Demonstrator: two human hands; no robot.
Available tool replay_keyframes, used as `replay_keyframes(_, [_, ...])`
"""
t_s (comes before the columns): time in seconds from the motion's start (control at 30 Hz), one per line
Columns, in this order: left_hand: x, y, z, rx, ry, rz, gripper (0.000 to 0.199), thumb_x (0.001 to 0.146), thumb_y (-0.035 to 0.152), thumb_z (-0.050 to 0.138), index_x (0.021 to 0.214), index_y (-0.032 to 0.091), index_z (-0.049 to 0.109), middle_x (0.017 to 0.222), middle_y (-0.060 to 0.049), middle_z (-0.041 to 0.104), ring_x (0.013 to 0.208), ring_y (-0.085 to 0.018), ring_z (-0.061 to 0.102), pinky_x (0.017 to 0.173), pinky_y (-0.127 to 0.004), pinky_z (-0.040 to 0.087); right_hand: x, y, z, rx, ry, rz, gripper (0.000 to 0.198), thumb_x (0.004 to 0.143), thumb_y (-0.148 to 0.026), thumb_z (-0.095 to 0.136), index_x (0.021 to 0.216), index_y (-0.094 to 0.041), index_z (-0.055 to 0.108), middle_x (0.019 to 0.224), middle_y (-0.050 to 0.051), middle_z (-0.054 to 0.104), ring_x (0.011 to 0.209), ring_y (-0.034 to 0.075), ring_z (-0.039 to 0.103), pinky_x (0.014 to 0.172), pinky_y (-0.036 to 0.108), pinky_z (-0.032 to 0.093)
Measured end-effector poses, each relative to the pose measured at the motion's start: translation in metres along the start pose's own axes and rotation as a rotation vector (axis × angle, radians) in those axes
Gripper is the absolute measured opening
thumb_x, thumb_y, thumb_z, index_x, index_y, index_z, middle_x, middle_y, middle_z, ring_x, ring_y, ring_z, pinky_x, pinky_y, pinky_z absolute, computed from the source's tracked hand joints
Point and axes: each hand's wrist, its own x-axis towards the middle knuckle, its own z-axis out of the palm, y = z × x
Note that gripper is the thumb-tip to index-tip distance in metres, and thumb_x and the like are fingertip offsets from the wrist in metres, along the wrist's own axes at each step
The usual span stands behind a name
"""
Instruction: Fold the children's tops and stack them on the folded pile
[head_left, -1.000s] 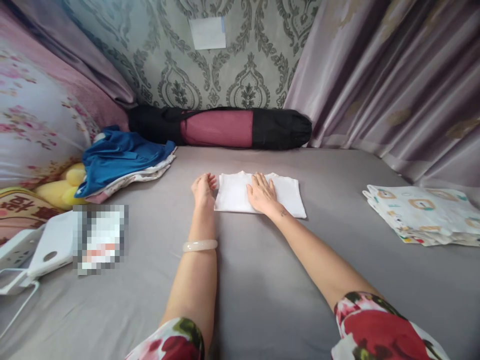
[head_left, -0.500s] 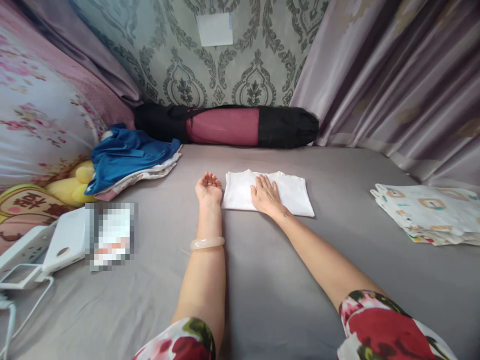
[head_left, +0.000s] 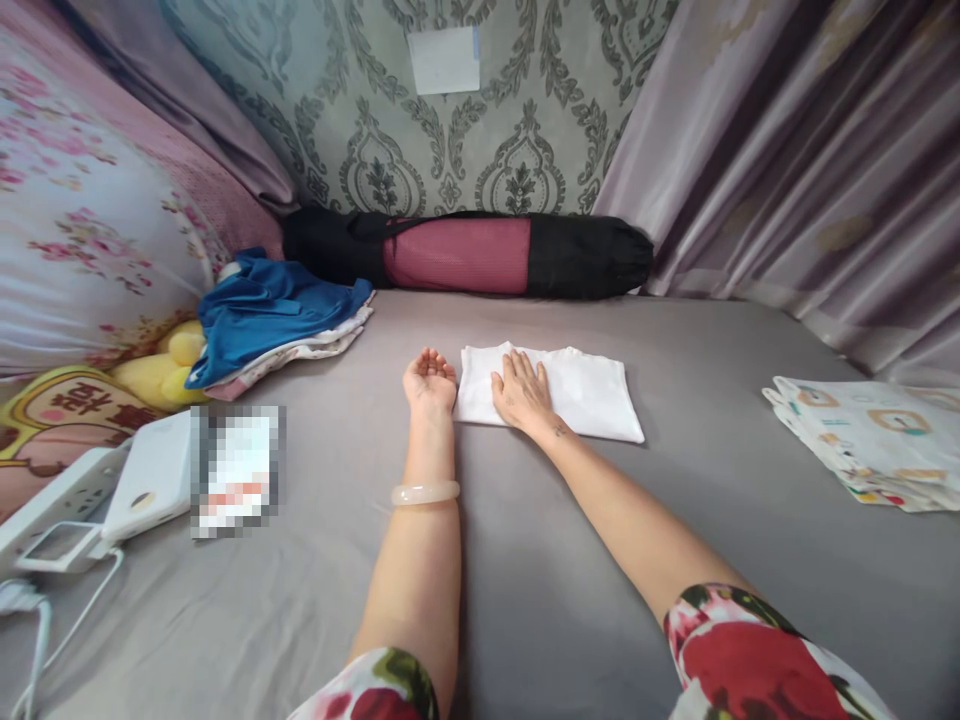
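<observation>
A folded white cloth garment (head_left: 589, 390) lies flat on the grey bed sheet in front of me. Spread over its left half is my right hand (head_left: 523, 392), palm down with the fingers extended. At the garment's left edge, my left hand (head_left: 430, 380) rests palm up on the sheet, its fingers loosely curled and holding nothing. A pale bangle (head_left: 425, 494) circles the left forearm.
Folded blue and pale clothes (head_left: 277, 310) lie at the left, near a yellow plush toy (head_left: 154, 378). A power strip (head_left: 64, 500) and white device (head_left: 154, 475) sit nearer. Patterned folded cloths (head_left: 885, 435) lie right. A black-and-pink rolled bag (head_left: 457, 255) lines the wall.
My right hand has slid a little leftward across the white garment. The left hand keeps its place beside the garment. The whole view has shifted slightly.
</observation>
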Motion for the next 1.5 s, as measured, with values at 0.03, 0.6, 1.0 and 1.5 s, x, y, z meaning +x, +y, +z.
replay_keyframes(0.03, [0.0, 0.0, 0.0, -0.01, 0.001, -0.003, 0.016, 0.082, 0.014, 0.044, 0.071, 0.018, 0.054, 0.064, 0.001, 0.055, 0.053, -0.006, 0.053, 0.056, -0.017, 0.042, 0.0, 0.001, 0.0, 0.001, 0.004, -0.001, 0.058, 0.1, -0.036, 0.022, 0.148, -0.005, 0.034, 0.158, 0.014, 0.029, 0.147, 0.025, 0.019, 0.118, 0.046, 0.011])
replay_keyframes(0.6, [-0.006, 0.002, 0.003, -0.249, 0.047, -0.108, 0.016, 0.086, 0.011, 0.046, 0.075, 0.016, 0.056, 0.061, 0.003, 0.057, 0.048, -0.005, 0.053, 0.049, -0.017, 0.038, 0.005, -0.023, 0.003, 0.035, 0.017, -0.049, 0.057, 0.099, -0.031, 0.026, 0.147, -0.003, 0.038, 0.156, 0.016, 0.031, 0.145, 0.027, 0.023, 0.117, 0.049, 0.012])
replay_keyframes(1.0, [-0.006, 0.008, 0.003, -0.384, 0.038, -0.076, 0.02, 0.087, 0.011, 0.044, 0.072, 0.016, 0.056, 0.059, 0.003, 0.056, 0.048, -0.006, 0.052, 0.051, -0.019, 0.038, 0.003, -0.038, 0.004, 0.036, 0.066, -0.089, 0.055, 0.098, -0.029, 0.027, 0.144, -0.003, 0.041, 0.155, 0.018, 0.034, 0.145, 0.029, 0.025, 0.117, 0.05, 0.011])
replay_keyframes(1.5, [0.001, 0.012, -0.004, -0.422, -0.023, 0.083, 0.025, 0.089, 0.013, 0.041, 0.071, 0.018, 0.058, 0.061, 0.002, 0.057, 0.052, -0.007, 0.052, 0.055, -0.019, 0.04, 0.003, -0.057, 0.012, 0.079, 0.009, -0.107, 0.058, 0.098, -0.03, 0.028, 0.147, 0.0, 0.036, 0.155, 0.018, 0.034, 0.144, 0.029, 0.026, 0.118, 0.048, 0.01])
